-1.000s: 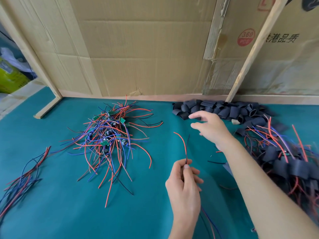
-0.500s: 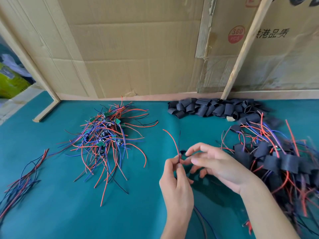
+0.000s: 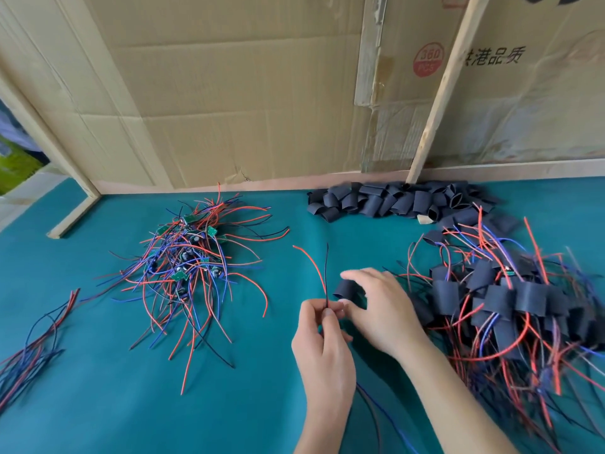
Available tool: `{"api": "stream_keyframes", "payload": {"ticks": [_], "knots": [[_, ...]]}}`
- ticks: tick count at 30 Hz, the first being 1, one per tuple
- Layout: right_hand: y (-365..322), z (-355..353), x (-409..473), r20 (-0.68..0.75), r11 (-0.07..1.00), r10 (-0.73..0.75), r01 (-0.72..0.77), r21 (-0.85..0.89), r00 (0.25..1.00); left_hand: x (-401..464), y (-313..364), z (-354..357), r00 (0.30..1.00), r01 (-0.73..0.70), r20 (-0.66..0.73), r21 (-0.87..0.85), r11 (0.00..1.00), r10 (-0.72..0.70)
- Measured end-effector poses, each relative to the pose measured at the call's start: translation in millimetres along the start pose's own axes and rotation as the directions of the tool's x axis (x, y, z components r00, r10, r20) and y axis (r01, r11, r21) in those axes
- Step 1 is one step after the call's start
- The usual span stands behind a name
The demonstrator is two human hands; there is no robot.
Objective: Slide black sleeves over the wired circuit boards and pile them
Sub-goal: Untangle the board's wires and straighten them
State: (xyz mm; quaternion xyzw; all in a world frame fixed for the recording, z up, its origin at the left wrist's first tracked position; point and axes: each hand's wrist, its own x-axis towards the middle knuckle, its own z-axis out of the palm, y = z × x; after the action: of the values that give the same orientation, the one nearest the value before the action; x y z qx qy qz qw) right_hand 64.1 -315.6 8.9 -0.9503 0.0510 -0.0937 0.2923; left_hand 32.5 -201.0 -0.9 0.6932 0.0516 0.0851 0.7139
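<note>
My left hand pinches a red and a black wire that stand up from its fingertips; the board they belong to is hidden in the palm. My right hand holds one black sleeve between thumb and fingers, just right of the wire tips. A heap of bare wired green boards lies at centre left. Loose black sleeves line the back edge. Sleeved boards are piled at the right.
The work lies on a teal mat. A bundle of loose wires lies at the left edge. Cardboard walls and a leaning wooden slat close off the back. Blue and black wires trail below my left hand.
My right hand went to the sleeve row at the back, came back toward my left hand, and now holds a black sleeve beside the upright wires. My left hand stayed nearly still.
</note>
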Motion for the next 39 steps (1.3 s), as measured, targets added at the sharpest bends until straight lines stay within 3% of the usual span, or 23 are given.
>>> {"api": "stream_keyframes", "payload": {"ticks": [3, 5, 10, 14, 19, 25, 27, 30, 33, 36, 39], "knots": [[1.6, -3.9, -1.5, -0.045, 0.999, -0.011, 0.013, 0.041, 0.999, -0.6, 0.8, 1.5, 1.000, -0.003, -0.026, -0.003, 1.000, 0.002], [3.1, -11.5, -5.4, -0.041, 0.982, 0.018, -0.010, 0.191, 0.999, 0.3, 0.0, 3.1, 0.999, 0.008, -0.049, -0.015, 1.000, -0.009], [-3.9, -22.0, -8.2, 0.142, 0.891, -0.012, -0.054, 0.450, 0.990, 1.0, -2.3, 2.5, 1.000, 0.010, -0.028, 0.022, 1.000, -0.009], [-2.6, -29.1, -9.0, 0.191, 0.763, 0.011, -0.131, 0.633, 0.982, 1.5, -3.2, 0.6, 1.000, -0.020, -0.019, -0.004, 1.000, 0.020], [-3.1, -27.8, -11.3, 0.171, 0.687, 0.040, -0.152, 0.710, 0.984, 1.0, -4.5, -1.0, 0.999, -0.033, -0.019, -0.027, 0.999, 0.032], [3.4, -32.5, -12.7, 0.361, 0.514, -0.104, -0.261, 0.817, 0.927, 1.4, -2.4, -4.5, 0.998, -0.029, 0.058, -0.133, 0.991, 0.037], [5.8, -33.7, -12.0, 0.375, 0.508, -0.125, -0.265, 0.820, 0.919, 1.2, -2.5, -5.3, 0.996, -0.025, 0.082, -0.153, 0.988, 0.038], [4.8, -34.9, -11.8, 0.347, 0.517, -0.128, -0.236, 0.823, 0.929, 0.0, -2.2, -5.7, 0.993, -0.041, 0.106, -0.151, 0.988, 0.057], [2.6, -38.2, -10.5, 0.170, 0.472, -0.022, -0.140, 0.870, 0.985, -0.4, -4.8, -5.6, 0.986, -0.061, 0.150, -0.114, 0.992, 0.078], [5.0, -43.6, -6.6, -0.060, 0.277, 0.226, -0.005, 0.961, 0.972, -0.7, -5.0, -5.3, 0.983, -0.051, 0.171, -0.086, 0.995, 0.066], [6.0, -47.8, -3.5, -0.091, 0.092, 0.385, 0.060, 0.994, 0.918, -2.9, -2.2, -4.7, 0.978, -0.056, 0.199, -0.060, 0.997, 0.067]]}}
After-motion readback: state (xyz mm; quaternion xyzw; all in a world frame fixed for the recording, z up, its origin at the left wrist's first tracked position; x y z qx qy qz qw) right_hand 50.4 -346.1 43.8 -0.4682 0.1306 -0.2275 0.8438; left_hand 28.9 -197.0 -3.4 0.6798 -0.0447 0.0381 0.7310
